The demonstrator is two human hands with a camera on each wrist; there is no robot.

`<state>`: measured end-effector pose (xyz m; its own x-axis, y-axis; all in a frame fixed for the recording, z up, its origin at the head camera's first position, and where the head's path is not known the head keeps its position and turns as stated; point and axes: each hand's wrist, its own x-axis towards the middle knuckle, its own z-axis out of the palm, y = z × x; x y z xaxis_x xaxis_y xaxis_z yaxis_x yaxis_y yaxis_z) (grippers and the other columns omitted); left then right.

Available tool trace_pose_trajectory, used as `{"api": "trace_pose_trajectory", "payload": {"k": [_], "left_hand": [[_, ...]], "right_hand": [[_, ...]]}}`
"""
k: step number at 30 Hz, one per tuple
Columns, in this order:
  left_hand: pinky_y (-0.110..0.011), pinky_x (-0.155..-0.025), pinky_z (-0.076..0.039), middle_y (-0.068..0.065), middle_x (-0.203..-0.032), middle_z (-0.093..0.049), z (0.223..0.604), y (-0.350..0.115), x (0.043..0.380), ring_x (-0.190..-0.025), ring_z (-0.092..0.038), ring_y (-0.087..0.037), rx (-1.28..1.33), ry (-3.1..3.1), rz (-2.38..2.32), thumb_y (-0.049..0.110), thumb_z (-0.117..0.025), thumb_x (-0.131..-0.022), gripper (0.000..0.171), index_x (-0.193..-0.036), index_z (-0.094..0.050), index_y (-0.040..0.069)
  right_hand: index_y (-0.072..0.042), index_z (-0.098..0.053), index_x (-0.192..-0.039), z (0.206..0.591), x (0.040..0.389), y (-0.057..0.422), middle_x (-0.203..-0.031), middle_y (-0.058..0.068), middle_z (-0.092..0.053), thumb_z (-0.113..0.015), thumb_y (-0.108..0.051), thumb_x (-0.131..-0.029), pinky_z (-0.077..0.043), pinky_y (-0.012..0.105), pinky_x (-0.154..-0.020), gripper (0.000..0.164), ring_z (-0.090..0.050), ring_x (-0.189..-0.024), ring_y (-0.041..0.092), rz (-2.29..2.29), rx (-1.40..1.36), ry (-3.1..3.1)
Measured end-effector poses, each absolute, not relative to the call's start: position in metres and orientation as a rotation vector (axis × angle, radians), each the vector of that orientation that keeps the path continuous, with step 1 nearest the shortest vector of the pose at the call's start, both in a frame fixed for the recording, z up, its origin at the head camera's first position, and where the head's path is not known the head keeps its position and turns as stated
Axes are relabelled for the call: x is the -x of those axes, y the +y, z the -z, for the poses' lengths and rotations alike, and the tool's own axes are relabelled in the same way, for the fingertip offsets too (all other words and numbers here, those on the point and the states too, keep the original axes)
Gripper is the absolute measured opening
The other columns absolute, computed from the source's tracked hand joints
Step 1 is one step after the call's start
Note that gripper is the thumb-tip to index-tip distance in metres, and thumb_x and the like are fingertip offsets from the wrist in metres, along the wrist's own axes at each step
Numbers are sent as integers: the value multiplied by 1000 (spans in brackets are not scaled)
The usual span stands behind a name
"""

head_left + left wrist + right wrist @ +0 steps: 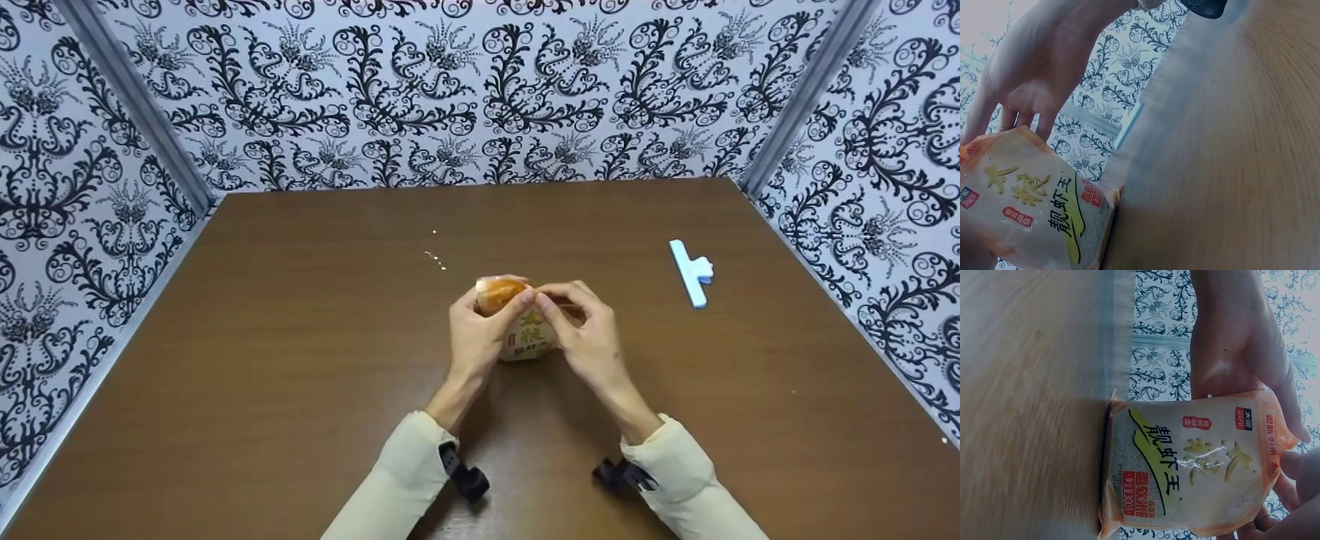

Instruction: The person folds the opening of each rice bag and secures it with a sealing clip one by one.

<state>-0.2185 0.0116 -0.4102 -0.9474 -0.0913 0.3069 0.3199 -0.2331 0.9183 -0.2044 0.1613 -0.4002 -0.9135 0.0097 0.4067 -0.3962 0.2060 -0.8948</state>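
At the packet [1202,461], your right hand [1300,512] pinches the peaked orange top between thumb and fingers. Your left hand [1244,360] is at the packet's opposite side, its thumb reaching to that same top. The packet stands upright on the wooden tabletop [1033,410], its glossy front printed with gold and black characters, red labels and a curved yellow-green band. Behind the packet you have black-and-white patterned wallpaper [1159,371].
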Motion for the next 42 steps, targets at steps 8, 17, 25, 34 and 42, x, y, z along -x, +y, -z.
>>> {"api": "trace_pose_trajectory", "payload": {"k": [8,17,25,34,42], "left_hand": [[-28,-79,-59,-6,-99,-79,410,11,217,-86,-72,-13,261,-1780,2238,13,-85,-87,23,-108,-78,3],[-28,-80,-59,-8,-103,-80,412,10,216,-89,-74,-13,293,-1800,2222,15,-80,-92,21,-110,-78,3],[-28,-78,-59,-9,-102,-80,413,11,215,-87,-74,-13,310,-1791,2205,16,-79,-93,21,-110,-77,3],[-26,-73,-58,-12,-98,-80,415,10,215,-81,-72,-11,293,-1796,2172,12,-77,-94,19,-109,-77,1],[-23,-65,-55,-14,-90,-78,415,10,214,-74,-69,-10,265,-1796,2161,12,-76,-94,19,-108,-76,-2]], "right_hand": [[-14,-79,-104,401,204,160,-103,4,-71,-75,-18,-97,-57,25,-92,10,-68,-100,16,-1742,-355,-2139],[-13,-79,-103,402,205,160,-103,4,-71,-76,-19,-96,-56,25,-92,10,-67,-99,14,-1707,-344,-2159],[-13,-79,-102,403,205,159,-101,3,-72,-77,-18,-95,-56,25,-89,9,-66,-96,13,-1679,-341,-2150],[-12,-80,-102,403,204,158,-102,4,-71,-77,-18,-95,-56,24,-90,9,-66,-98,13,-1685,-362,-2128],[-12,-81,-104,405,204,159,-101,5,-71,-77,-15,-95,-56,25,-90,10,-66,-97,13,-1616,-415,-2060]]}}
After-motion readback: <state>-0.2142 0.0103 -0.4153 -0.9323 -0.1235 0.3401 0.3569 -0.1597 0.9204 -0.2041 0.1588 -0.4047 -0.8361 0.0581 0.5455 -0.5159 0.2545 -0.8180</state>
